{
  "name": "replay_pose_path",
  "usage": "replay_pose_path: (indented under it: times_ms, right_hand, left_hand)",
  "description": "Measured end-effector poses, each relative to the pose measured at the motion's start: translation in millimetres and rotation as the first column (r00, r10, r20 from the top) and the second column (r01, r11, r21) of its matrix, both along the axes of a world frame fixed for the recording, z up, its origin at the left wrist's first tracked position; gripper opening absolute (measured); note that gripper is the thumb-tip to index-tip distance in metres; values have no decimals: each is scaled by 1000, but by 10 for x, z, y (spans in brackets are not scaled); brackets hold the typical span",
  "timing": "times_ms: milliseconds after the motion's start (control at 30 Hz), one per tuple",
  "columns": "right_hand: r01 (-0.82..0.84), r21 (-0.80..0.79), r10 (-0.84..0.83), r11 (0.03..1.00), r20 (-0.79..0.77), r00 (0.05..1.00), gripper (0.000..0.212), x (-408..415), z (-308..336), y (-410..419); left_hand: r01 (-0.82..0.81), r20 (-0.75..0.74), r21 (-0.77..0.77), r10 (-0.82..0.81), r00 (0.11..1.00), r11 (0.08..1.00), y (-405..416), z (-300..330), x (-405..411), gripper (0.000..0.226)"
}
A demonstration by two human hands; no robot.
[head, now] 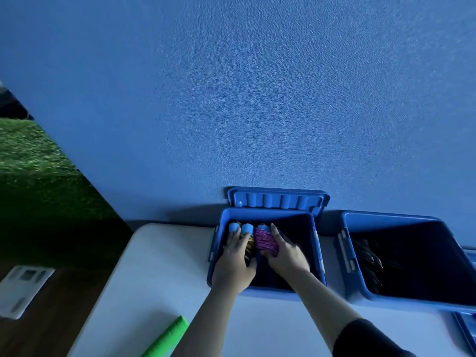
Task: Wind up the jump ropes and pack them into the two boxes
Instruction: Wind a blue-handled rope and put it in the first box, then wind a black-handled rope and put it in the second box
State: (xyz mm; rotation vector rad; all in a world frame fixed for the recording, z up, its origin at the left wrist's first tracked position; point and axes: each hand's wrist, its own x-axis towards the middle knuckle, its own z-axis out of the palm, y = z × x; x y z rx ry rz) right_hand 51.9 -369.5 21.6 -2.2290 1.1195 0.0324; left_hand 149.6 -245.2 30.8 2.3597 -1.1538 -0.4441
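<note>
With my right hand (284, 253) curled around the pink wound rope (266, 242) and my left hand (235, 256) pressing flat on the yellow-black wound rope (249, 247), both inside the left box (268, 289), I judge a careless release could let coils spring loose.

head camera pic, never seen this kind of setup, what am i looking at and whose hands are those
One picture, taken by a camera on a person's head, looking down at their own bare hands. No machine is involved. On a white table against a blue wall stand two open blue boxes. Both hands reach into the left box: the left hand rests on a wound brown rope, the right hand presses a wound pink rope beside it. The right box holds dark ropes. A green stick lies nearer the person.
</note>
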Motion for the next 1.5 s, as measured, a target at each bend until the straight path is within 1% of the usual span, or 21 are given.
replay_pose_path:
  times_ms: [100,167,200,267,367,433,500,600,667,767,867,900,1000,1100,1200,1233,1267,1367,1433,1500]
  right_hand:
    - [12,95,-15,995,31,999,86,-60,32,31]
    - [11,95,-14,995,24,1000,87,-122,89,43]
    - [0,77,-3,997,46,999,86,-163,126,46]
    - [-38,17,35,999,133,990,76,-266,214,67]
    - [-33,-94,62,995,318,946,49,-537,360,147]
    - [10,-162,56,987,403,914,41,-825,424,190]
    - [77,-227,33,971,445,895,39,-1201,416,194]
    - [259,-210,-124,943,501,856,38,-1878,320,173]
    - [349,-212,-211,913,487,847,35,-2334,248,163]
    - [417,-217,-294,883,436,850,36,-2942,136,141]
    - [471,-231,-363,851,390,846,35,-3478,70,99]
    - [494,-232,-392,838,373,841,35,-3651,56,88]
    - [548,-217,-470,808,325,821,37,-4151,9,47]
    - [576,-212,-516,789,281,809,37,-4611,-36,4]
    - [604,-186,-559,775,246,792,37,-4979,-100,-21]
    - [611,-185,-568,770,241,787,36,-5083,-121,-25]
    - [619,-179,-576,765,240,782,36,-5182,-145,-34]
    - [630,-177,-589,756,233,774,36,-5437,-209,-77]
    - [640,-180,-600,747,231,766,34,-5584,-231,-127]
    - [657,-169,-617,734,238,750,33,-5718,-249,-188]
  left_hand:
    - [-59,68,-21,60,996,998,14,9,-31,60]
    - [-61,165,-39,66,984,997,17,46,-53,51]
    - [-38,222,-64,52,974,997,6,70,-76,45]
    - [10,278,-124,25,960,992,-20,109,-157,40]
    - [61,277,-178,-10,961,982,-99,165,-447,36]
    - [122,254,-203,-68,965,972,-195,193,-729,35]
    - [197,240,-234,-140,961,952,-310,198,-1049,38]
    - [318,254,-251,-255,933,914,-467,138,-1554,38]
    - [322,280,-199,-261,924,926,-555,83,-1880,40]
    - [255,302,-96,-216,928,962,-664,7,-2320,45]
    - [207,254,-51,-188,949,977,-760,-39,-2739,56]
    - [207,243,-46,-190,951,977,-792,-33,-2880,58]
    - [285,264,8,-277,924,959,-904,-45,-3305,59]
    - [291,237,48,-293,926,956,-1030,-120,-3705,68]
    - [408,212,98,-420,883,908,-1074,-187,-4036,68]
    - [452,176,132,-470,865,882,-1081,-219,-4141,67]
    - [495,110,177,-517,849,851,-1084,-254,-4236,65]
    - [583,-27,269,-599,800,766,-1084,-347,-4462,65]
    - [609,-59,295,-622,781,737,-1081,-381,-4577,65]
    - [613,-35,330,-639,768,718,-1075,-421,-4639,61]
